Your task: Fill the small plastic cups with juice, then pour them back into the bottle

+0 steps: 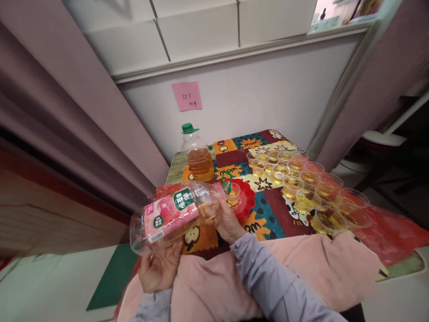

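A clear plastic bottle with a pink label (167, 215) lies tipped almost flat, its mouth over a small clear cup (232, 194) that stands on a red plate (247, 197). A little amber liquid sits near the bottle's neck. My left hand (160, 268) cups the bottle's base from below, fingers closed on it. My right hand (228, 220) grips the bottle near the neck, close beside the cup. A green ring (227, 180) hangs at the bottle's mouth.
A larger bottle with a green cap (197, 156), part full of amber liquid, stands behind. Several filled clear cups (306, 183) crowd the right of the patterned tablecloth (268, 210). A pink cloth (321, 264) lies over the table's near edge. A pink note (187, 95) hangs on the wall.
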Demonstrator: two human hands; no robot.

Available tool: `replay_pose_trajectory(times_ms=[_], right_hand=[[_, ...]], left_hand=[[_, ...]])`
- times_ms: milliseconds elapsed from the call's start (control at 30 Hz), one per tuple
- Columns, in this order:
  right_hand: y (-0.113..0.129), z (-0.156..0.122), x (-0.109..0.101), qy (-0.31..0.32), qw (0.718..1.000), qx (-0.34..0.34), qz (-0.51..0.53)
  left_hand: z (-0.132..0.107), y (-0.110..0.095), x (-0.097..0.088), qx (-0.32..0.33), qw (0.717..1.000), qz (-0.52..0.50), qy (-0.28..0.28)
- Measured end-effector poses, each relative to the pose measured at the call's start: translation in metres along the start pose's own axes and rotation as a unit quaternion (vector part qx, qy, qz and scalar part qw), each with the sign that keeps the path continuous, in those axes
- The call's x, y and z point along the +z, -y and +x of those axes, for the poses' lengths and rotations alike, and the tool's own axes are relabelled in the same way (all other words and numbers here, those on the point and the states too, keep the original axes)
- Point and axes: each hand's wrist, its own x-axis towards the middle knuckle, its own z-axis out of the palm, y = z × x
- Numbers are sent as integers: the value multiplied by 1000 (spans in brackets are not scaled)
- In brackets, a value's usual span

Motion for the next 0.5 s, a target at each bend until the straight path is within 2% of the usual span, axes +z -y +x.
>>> replay_pose_trajectory(times_ms=[100,167,233,333,400,467,500], right_hand=[[-1,-3,3,-13,1000,-19,-13],[-3,-5,5,-25,998,-45,-25],[-6,-7,6,-36,995,-82,-35],[-9,-10,7,-32,986,-138,-83],[-9,-12,6,-18,976,-166,-139],[-8,-13,6,-1,965,-186,-187],[-7,-14,6,7,960,-193,-202]], left_hand=[[1,5,30,76,986,101,-105],[2,8,50,157,965,150,-144],[5,12,59,223,941,189,-172],[8,18,51,299,893,254,-219],[7,21,38,367,828,336,-258],[3,20,25,388,798,378,-266],[0,18,20,388,792,392,-263]])
